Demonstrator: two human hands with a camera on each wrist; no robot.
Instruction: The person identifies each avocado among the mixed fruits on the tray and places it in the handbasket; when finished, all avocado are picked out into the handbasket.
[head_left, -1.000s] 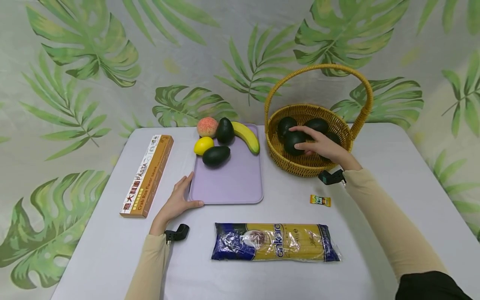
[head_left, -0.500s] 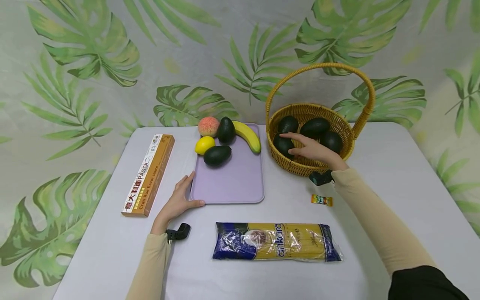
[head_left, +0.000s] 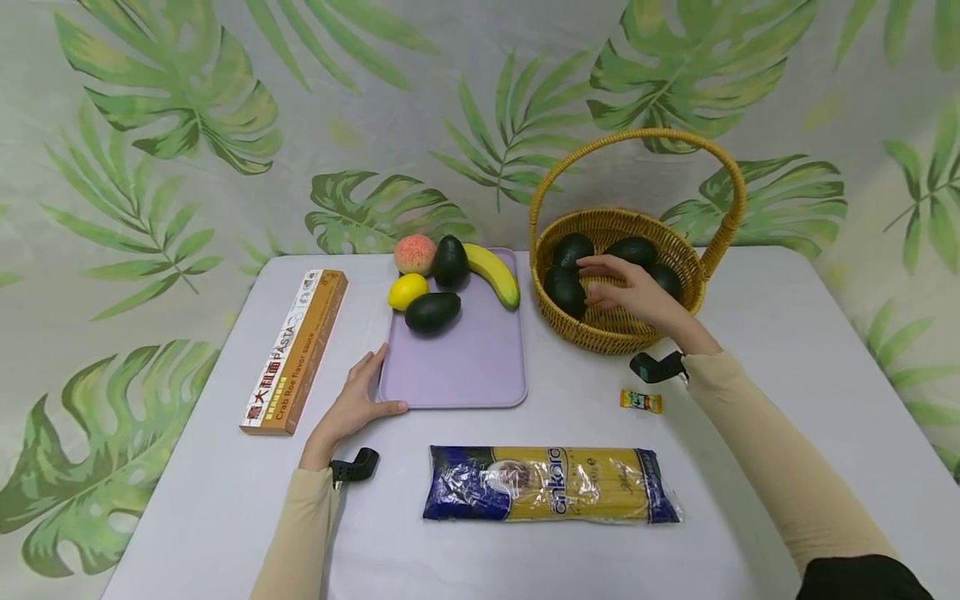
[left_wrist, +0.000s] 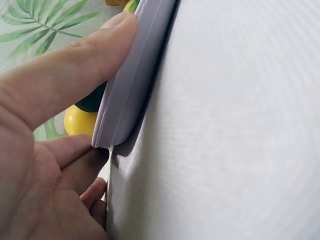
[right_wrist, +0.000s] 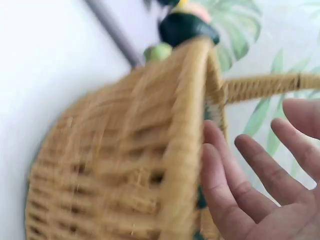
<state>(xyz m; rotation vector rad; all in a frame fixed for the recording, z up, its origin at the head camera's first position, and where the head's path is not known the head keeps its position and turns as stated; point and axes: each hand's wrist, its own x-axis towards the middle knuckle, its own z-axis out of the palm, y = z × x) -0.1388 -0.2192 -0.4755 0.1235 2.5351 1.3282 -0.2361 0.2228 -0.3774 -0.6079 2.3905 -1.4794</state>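
At the near left corner of a lilac tray (head_left: pixel 459 371), my left hand (head_left: pixel 356 407) touches the edges, thumb along the front and fingers at the left side. The left wrist view shows that thumb (left_wrist: pixel 95 55) lying against the tray's rim (left_wrist: pixel 131 90). My right hand (head_left: pixel 637 296) hovers over a wicker basket (head_left: pixel 581 333), its fingers loosely bent with nothing in them. Close to its fingertips lies a dark green avocado (head_left: pixel 562 290), and several avocados in all are in the basket. From the right wrist, the spread fingers (right_wrist: pixel 270 175) show behind the blurred basket rim (right_wrist: pixel 182 150).
On the tray's far part sit a peach (head_left: pixel 415 253), a lemon (head_left: pixel 407 292), a banana (head_left: pixel 495 275) and two avocados (head_left: pixel 432 313). A pasta box (head_left: pixel 295 354) lies left, a spaghetti bag (head_left: pixel 551 483) in front, and a small wrapped candy (head_left: pixel 641 401) before the basket.
An avocado under my right hand has shifted left inside the basket and been let go. The right hand has since drawn slightly up and away from it. My left hand stays put.
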